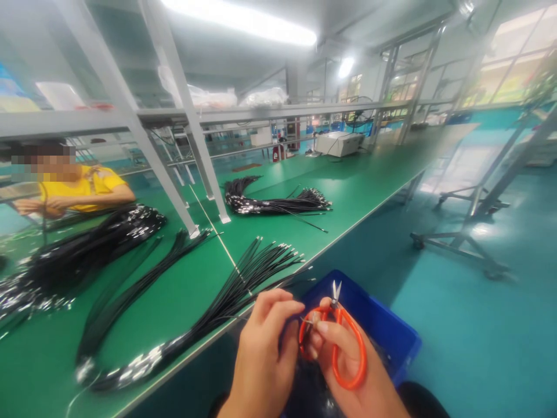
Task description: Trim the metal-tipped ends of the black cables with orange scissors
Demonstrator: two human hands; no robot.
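Note:
Orange-handled scissors (350, 374) rest in my right hand (343, 348), their slightly parted metal blades pointing up and away. The thumb and fingers of that hand also pinch something small and thin near the scissor handle. To its left is my left hand (267, 342), with curled fingers and the fingertips close to the scissors; whatever lies between them is hidden. A bundle of black cables (204, 325) with silver tips runs along the green table's edge, its fanned ends just beyond my left hand.
Below my hands is a blue bin (383, 331). More black cables (278, 204) lie further along the green table (174, 302), near metal shelf posts (198, 139). A person in a yellow top (87, 188) sits at the left beside a large cable pile (87, 249).

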